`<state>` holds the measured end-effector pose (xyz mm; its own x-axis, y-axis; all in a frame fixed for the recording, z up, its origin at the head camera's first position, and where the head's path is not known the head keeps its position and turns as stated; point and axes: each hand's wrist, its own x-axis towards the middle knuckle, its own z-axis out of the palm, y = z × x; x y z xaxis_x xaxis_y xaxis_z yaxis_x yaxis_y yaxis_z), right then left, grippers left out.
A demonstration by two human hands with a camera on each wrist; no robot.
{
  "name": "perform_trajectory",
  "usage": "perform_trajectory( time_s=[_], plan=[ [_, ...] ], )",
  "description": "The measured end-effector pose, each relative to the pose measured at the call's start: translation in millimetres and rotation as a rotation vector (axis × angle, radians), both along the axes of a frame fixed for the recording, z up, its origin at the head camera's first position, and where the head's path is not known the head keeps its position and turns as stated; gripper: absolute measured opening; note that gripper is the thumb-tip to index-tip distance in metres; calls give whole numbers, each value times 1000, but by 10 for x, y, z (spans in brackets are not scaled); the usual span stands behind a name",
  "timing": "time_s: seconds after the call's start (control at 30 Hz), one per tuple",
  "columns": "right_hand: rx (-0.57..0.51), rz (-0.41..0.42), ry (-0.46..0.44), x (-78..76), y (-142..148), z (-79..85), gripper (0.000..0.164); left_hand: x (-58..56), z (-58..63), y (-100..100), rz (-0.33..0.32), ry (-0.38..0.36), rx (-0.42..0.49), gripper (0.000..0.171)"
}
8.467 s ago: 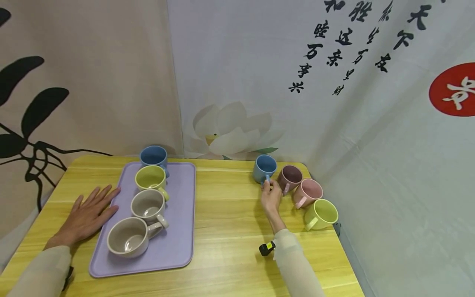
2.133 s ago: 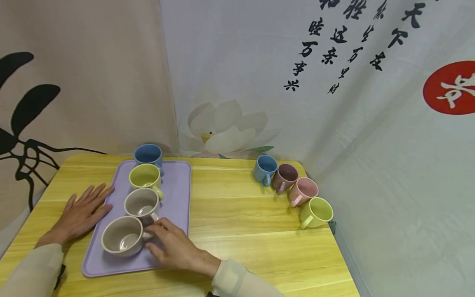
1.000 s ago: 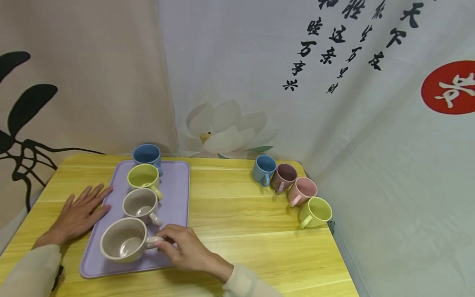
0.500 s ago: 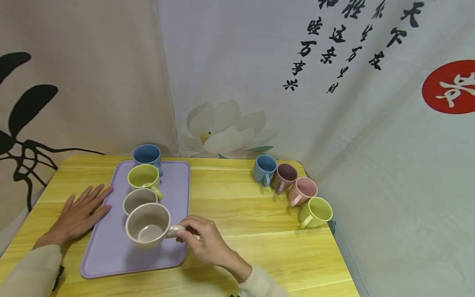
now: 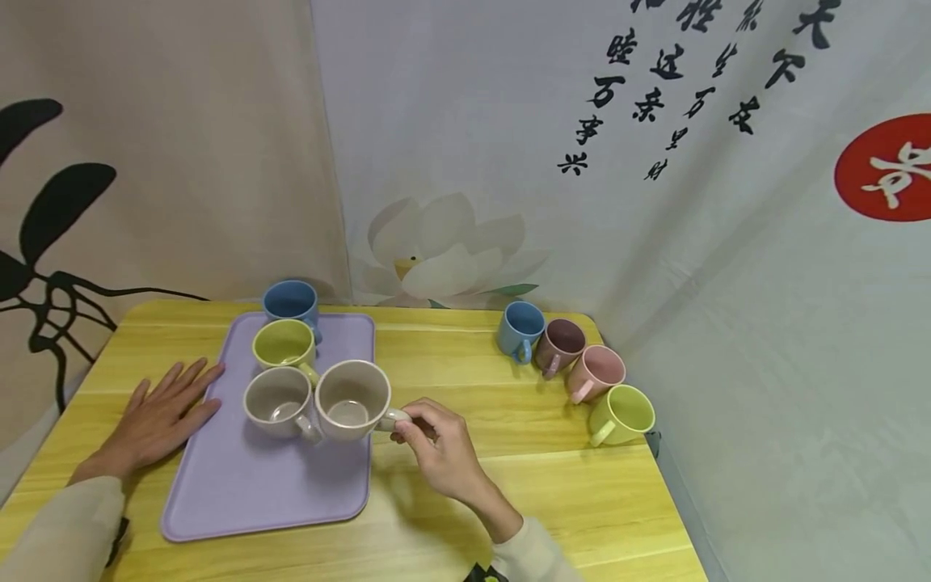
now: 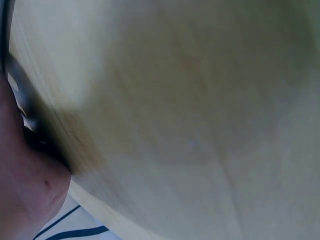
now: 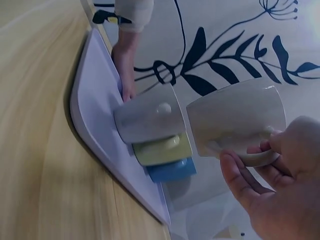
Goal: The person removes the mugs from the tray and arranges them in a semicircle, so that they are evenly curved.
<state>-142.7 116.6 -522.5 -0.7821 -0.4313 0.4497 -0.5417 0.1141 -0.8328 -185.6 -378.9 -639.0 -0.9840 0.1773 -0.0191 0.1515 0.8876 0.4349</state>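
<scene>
My right hand pinches the handle of a light grey mug between thumb and fingers. In the right wrist view this mug is upright, slightly tilted and raised clear of the lilac tray. Three mugs stand in a row there: another light grey mug, a yellow-green mug and a blue mug at the far edge. My left hand lies flat with fingers spread, its fingertips at the tray's left rim.
At the table's right side stand a second blue mug, a purple mug, a pink mug and a second yellow-green mug, close together. A printed cloth hangs behind the wooden table.
Earlier my right hand left the blue mug on the right and took the front grey mug's handle. It has lifted that mug and carried it back and right. My left hand stays put.
</scene>
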Motion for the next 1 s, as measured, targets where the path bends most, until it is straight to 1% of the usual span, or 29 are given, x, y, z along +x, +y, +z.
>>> perform_trajectory(
  time_s=[0.1,0.17,0.5,0.67,0.83,1.0],
  plan=[
    [-14,-49,4,-49,55,-20,12,-3,-1,1,1,-4,2,74],
    [-23,-80,-11,-78,85,-28,12,-3,1,2,1,-4,4,74],
    [-13,-214,8,-215,209,-82,13,-2,12,12,5,-5,3,73],
    [-8,-270,-61,-287,261,-132,17,-3,-3,6,7,-5,0,74],
    [-18,-346,-129,-377,318,-192,19,-6,-17,-3,6,-3,4,74],
    [-27,-462,-167,-498,377,-274,20,-6,-14,5,11,-4,-2,74]
  ],
)
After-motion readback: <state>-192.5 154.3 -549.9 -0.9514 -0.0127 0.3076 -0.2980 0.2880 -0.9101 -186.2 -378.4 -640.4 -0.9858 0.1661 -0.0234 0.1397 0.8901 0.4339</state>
